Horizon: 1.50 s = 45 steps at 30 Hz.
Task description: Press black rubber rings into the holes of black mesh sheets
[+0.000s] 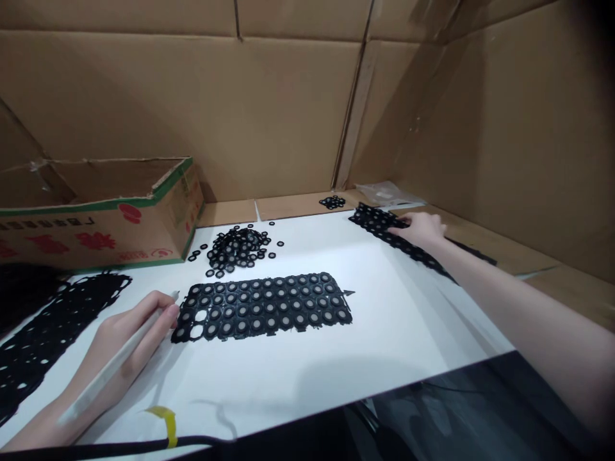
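My left hand (137, 339) is closed round a white pen-like tool (113, 365), its dark tip beside the left end of a black rubber sheet (264, 308). That sheet lies flat with rows of round cells, most showing grey centres; two cells near its left end show white. At the right, my right hand (420, 227) has its fingers closed at a second black sheet of the same kind (379, 221). The fingertips are partly hidden, but thumb and fingers pinch its upper edge. A heap of small black rings (237, 246) lies behind the middle sheet.
An open cardboard box (96, 240) with green edging stands at the left back. More black perforated sheets (52, 326) lie at far left. A small ring pile (332, 202) and a clear plastic bag (389, 193) sit by the cardboard wall (288, 115). A yellow-taped cable (170, 429) runs along the front.
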Available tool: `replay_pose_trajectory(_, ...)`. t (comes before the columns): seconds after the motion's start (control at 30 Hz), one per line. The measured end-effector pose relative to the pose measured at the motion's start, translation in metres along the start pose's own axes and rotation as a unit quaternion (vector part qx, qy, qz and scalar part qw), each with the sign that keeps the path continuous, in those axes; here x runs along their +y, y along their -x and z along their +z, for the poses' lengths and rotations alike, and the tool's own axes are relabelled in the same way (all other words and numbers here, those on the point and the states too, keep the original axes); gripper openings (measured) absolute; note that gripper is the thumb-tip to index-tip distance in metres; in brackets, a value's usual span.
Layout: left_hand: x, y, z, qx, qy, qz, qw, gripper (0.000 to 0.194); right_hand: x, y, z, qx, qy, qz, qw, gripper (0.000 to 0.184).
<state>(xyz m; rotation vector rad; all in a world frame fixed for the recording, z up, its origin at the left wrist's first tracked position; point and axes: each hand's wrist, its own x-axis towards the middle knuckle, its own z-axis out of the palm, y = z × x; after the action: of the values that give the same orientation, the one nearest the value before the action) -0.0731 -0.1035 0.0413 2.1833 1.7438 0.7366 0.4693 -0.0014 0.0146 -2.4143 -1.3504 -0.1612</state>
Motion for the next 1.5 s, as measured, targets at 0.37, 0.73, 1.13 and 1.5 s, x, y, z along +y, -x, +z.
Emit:
replay_pose_trajectory(0.37,0.015,-0.001,-0.002,-0.017,0.076,-0.014,0.997,0.036,-0.069,0.053,-0.065,-0.03,0.071,-0.252,0.965,0.024)
replay_pose_trajectory(0.73,0.023,-0.011,0.013,-0.097,0.409,0.049,0.906,0.031,-0.167,0.151,-0.124,-0.204,-0.138,-0.514,0.822,0.031)
replay_pose_trajectory(1.13,0.04,-0.002,0.015,-0.068,0.427,0.029,0.901,0.028,-0.181,0.157,-0.125,-0.266,-0.085,-0.477,0.834,0.043)
replay_pose_trajectory(1.5,0.006,-0.01,0.017,-0.042,0.253,0.073,0.964,0.02,-0.215,0.148,-0.061,-0.338,-0.078,-0.509,0.788,0.045)
